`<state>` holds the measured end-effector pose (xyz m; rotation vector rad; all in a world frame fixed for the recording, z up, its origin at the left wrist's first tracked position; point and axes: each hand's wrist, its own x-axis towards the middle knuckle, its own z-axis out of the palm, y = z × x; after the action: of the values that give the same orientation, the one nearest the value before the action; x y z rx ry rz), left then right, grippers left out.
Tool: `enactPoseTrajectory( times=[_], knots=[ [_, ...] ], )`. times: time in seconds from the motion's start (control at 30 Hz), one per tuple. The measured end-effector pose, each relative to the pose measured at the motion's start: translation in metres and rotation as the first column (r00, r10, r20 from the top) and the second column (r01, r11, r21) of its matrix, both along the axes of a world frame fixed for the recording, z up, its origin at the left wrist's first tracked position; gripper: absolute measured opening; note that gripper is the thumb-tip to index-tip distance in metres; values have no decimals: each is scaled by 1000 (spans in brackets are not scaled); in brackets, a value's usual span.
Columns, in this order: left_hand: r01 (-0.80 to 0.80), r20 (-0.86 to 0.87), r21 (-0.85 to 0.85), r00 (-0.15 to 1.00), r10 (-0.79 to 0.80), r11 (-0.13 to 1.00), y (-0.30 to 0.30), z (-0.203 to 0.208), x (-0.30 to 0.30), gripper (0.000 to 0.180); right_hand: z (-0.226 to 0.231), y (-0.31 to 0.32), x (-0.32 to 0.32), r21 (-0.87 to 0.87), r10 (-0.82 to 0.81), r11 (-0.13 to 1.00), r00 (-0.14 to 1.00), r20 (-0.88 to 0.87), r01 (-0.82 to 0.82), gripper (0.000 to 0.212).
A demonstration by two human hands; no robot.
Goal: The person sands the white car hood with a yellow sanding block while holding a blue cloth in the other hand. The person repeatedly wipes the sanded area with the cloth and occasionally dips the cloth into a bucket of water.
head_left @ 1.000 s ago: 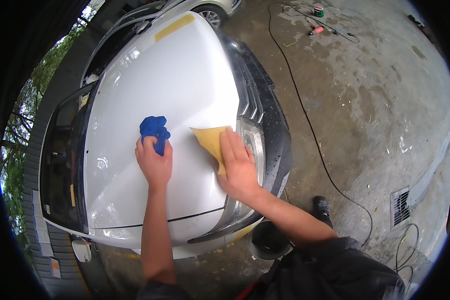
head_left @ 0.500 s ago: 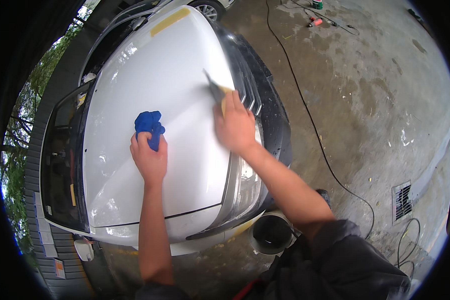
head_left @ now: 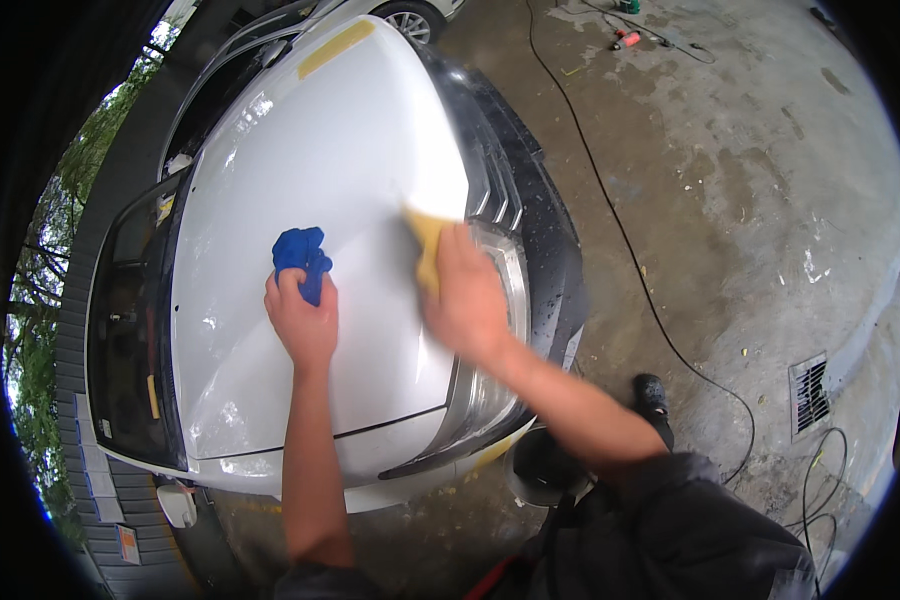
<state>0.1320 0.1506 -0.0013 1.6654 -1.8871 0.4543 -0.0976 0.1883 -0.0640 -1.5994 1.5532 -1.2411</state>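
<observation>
A white car hood (head_left: 270, 170) spreads in front of me, its headlight (head_left: 500, 270) and dark grille to the right. My left hand (head_left: 303, 305) is over the middle of the hood, fingers closed round a crumpled blue cloth (head_left: 300, 252). Farther right, close to the hood's front edge, my right hand (head_left: 462, 295) is blurred by motion. It grips a yellow cloth (head_left: 428, 240), whose loose corner points left over the paint. My right palm and part of the yellow cloth are hidden behind the back of the hand.
A yellow strip (head_left: 336, 48) lies on the hood's far end. A dark bucket (head_left: 540, 465) stands by the near front corner. A black cable (head_left: 610, 215) crosses the wet floor, near a drain grate (head_left: 810, 395). A red tool (head_left: 626, 40) lies farther off, and another car's wheel (head_left: 408, 22) shows behind.
My right hand has come nearer to me along the hood's front edge with the yellow cloth. The left hand and blue cloth have hardly moved. A shoe shows more fully at right.
</observation>
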Motion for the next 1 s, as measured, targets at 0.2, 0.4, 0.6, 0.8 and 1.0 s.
enactPoseTrajectory(
  times=[0.2, 0.4, 0.6, 0.8, 1.0],
  knots=[
    [20, 13, -10, 1000, -20, 1000, -7, 1, -7, 28, -5, -16, 0, 22, -85, 996, 996, 1, 85, 89],
    [-1, 3, 2, 1000, 1, 1000, -1, 2, 5, 28, -5, 30, 18, -68, -19, 998, 1000, 12, 19, 90],
    [27, -5, 4, 1000, -27, 1000, -4, 3, -6, 28, -3, -21, 15, -90, -261, 961, 965, 3, 261, 79],
    [4, -22, 15, 1000, -4, 1000, -5, -1, -2, 29, -14, 45, 44, -79, -121, 989, 993, 10, 121, 100],
    [12, -20, 21, 1000, -11, 1000, -5, 3, -6, 29, -16, 24, 25, -133, -172, 978, 979, -106, 158, 90]
  ],
)
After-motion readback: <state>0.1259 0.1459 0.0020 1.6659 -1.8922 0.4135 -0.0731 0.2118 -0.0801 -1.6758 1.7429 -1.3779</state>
